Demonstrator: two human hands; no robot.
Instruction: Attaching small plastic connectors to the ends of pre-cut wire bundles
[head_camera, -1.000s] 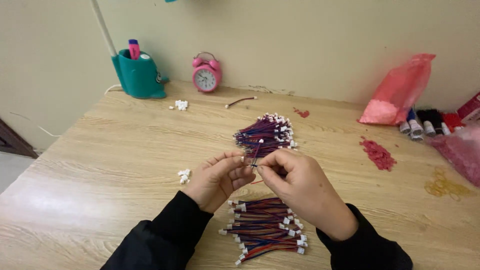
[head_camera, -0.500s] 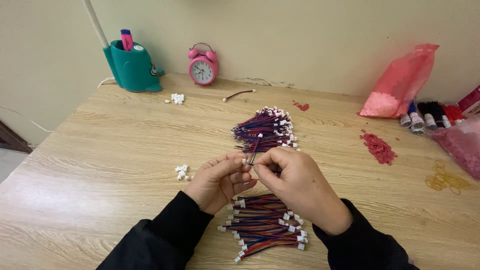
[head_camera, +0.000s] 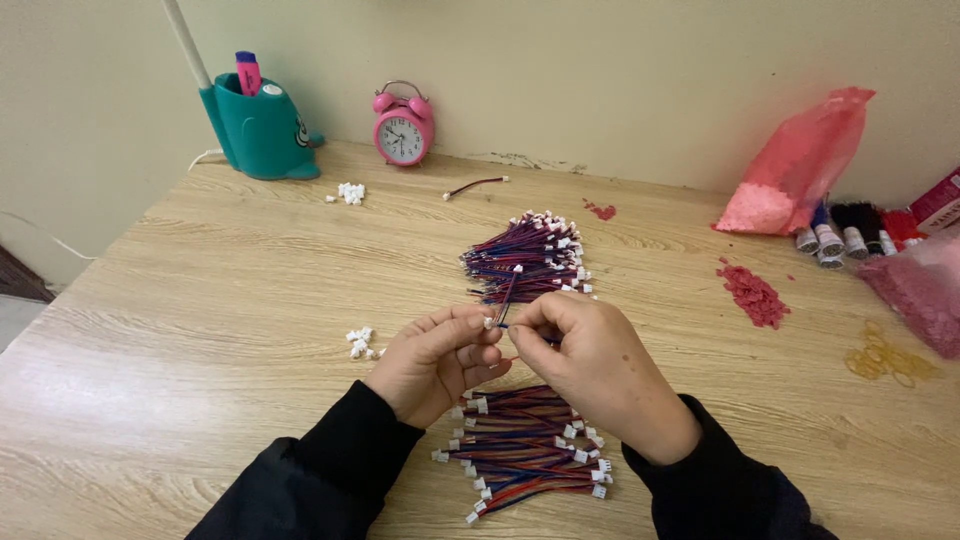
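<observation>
The left hand (head_camera: 435, 362) and the right hand (head_camera: 590, 375) meet over the middle of the wooden table (head_camera: 200, 300), both pinched narrow on one short red-and-blue wire lead (head_camera: 505, 298): the left fingertips close on a small white connector at its lower end, the right thumb and forefinger grip the wire just beside that, and the free end with its own white plug stands up and away toward the far side. The likeliest slip, as I judge it, is the tiny connector escaping the pinch and dropping among the finished leads (head_camera: 525, 450) lying fanned just under the wrists, where it would be hard to pick out; a sleeve dragging across that near pile could also scatter it. A hard pull might bend the thin wires where they enter the plug. Beyond the hands lies a second, thicker bundle of leads (head_camera: 525, 258), and a few loose white connectors (head_camera: 360, 342) sit to the left of the left hand, with another small heap (head_camera: 350, 192) farther off. The table is pale wood grain against a plain cream wall; along the far edge stand a teal pen holder (head_camera: 260, 130) and a pink alarm clock (head_camera: 403, 125), and to the right a pink plastic bag (head_camera: 800, 165), thread spools (head_camera: 835, 232) and spilled red bits (head_camera: 752, 295).
</observation>
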